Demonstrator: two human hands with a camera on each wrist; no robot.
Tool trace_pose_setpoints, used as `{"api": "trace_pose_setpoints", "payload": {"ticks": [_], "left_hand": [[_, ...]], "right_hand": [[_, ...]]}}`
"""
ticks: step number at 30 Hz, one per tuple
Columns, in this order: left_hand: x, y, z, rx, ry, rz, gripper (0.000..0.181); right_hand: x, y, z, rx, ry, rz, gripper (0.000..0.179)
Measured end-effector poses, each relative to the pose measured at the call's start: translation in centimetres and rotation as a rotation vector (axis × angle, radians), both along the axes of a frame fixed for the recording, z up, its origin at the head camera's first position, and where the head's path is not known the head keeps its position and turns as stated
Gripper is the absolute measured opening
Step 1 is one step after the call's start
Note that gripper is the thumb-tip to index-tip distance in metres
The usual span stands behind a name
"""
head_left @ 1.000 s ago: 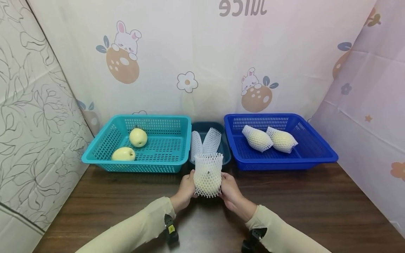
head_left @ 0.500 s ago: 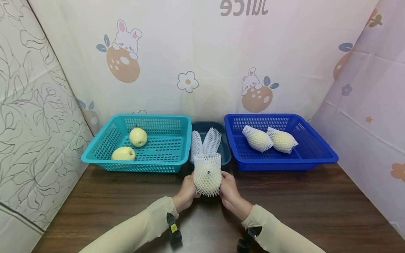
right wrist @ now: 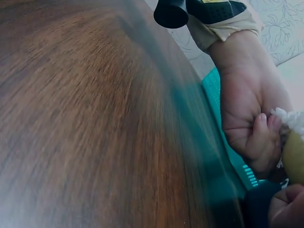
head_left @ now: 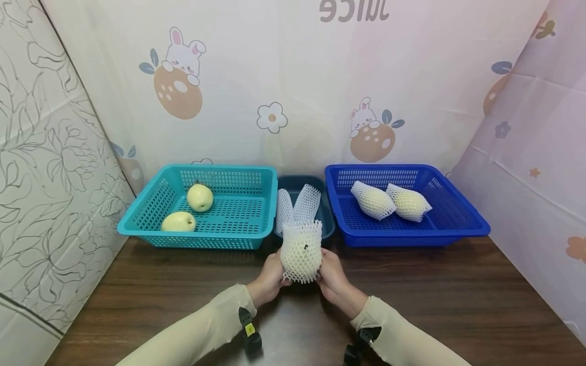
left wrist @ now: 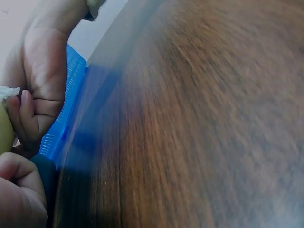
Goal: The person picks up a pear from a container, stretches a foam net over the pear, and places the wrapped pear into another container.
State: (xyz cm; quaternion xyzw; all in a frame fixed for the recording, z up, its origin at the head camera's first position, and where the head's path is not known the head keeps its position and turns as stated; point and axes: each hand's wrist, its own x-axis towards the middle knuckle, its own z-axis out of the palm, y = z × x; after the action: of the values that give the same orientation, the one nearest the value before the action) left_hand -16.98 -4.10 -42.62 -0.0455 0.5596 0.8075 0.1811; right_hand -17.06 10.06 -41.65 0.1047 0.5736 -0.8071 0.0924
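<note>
- A round pale-yellow fruit (head_left: 299, 260) in a white foam-mesh sleeve (head_left: 302, 229) is resting between both hands.
- The left hand (head_left: 269, 277) and right hand (head_left: 335, 278) are gripping its opposite sides, fingers curled.
- Beyond the grip, a dark-teal plastic tray (head_left: 327, 218) is sitting.

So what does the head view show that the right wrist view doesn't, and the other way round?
Only the head view shows the blue basket with two wrapped fruits, the two bare fruits in the teal basket, and the spare nets in the dark tray.

Only the right wrist view shows the palm side of the left hand, its fingers curled in at the net's edge, and a smooth, bare-looking patch of the held fruit.

Both show parts of the teal basket, dark tray, wooden table, left hand and right hand.
</note>
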Motion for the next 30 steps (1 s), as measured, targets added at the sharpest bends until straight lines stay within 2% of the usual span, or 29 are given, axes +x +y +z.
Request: {"api": "trace_pose_setpoints", "payload": {"ticks": [4,7,10,13,15,18,21,23,26,30], "left_hand": [[0.1,-0.1,0.2,0.049,-0.033,-0.021,0.037],[0.3,-0.1,0.3,0.101,-0.052,-0.034,0.035],[0.5,-0.1,0.4,0.171,-0.078,-0.052,0.032],[0.7,0.0,0.6,0.246,-0.113,-0.079,0.026],[0.9,0.1,0.7,0.282,-0.134,-0.091,0.024],[1.2,0.2,0.9,0.302,-0.153,-0.096,0.025],[1.4,0.3,1.1,0.3,-0.148,-0.1,0.026],[1.5,0.3,1.2,0.295,-0.141,-0.102,0.026],[1.4,0.2,1.2,0.284,-0.138,-0.1,0.024],[1.4,0.2,1.1,0.257,-0.147,-0.104,0.023]], "right_hand": [[0.0,0.6,0.3,-0.025,-0.018,0.092,0.021],[-0.1,1.2,0.8,0.006,-0.008,0.185,0.016],[-0.2,1.7,1.4,0.126,0.01,0.265,0.018],[-0.3,2.3,2.2,0.31,0.056,0.268,0.025],[-0.4,2.8,2.9,0.391,0.138,0.237,0.032],[-0.6,3.6,3.9,0.463,0.368,0.224,0.038],[-0.6,4.5,4.6,0.455,0.612,0.335,0.046],[-0.4,4.8,5.0,0.455,0.716,0.436,0.058],[-0.2,4.8,5.1,0.487,0.776,0.532,0.08],[0.2,4.1,4.8,0.6,0.765,0.536,0.097]]}}
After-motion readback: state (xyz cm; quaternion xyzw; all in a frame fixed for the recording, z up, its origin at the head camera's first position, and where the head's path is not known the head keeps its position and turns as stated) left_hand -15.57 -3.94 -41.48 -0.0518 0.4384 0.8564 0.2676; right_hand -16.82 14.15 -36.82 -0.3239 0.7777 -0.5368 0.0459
